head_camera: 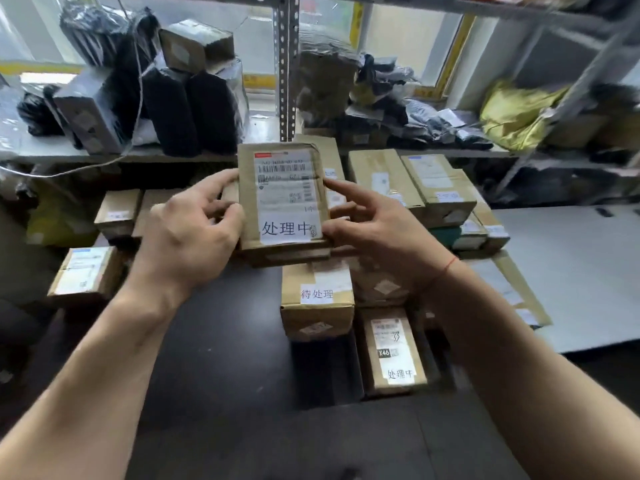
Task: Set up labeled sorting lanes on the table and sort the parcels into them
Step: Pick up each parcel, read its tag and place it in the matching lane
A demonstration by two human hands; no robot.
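Note:
A flat brown cardboard parcel [282, 199] is held up over the dark table [221, 358], its white shipping label facing me with a strip reading 处理中 at the bottom. My left hand [194, 230] grips its left edge, fingers curled round it. My right hand [374, 220] holds the right edge, thumb at the lower corner and index finger stretched along the side. Below it on the table stand a box [317, 299] labelled 待处理 and a smaller box [393, 351] labelled 处理中.
Several more brown boxes [408, 181] are stacked behind and to the right, others [86, 271] lie at the left. A metal shelf [287, 64] behind carries black and grey bagged parcels and a yellow bag [516, 112]. A white board [571, 271] lies at right.

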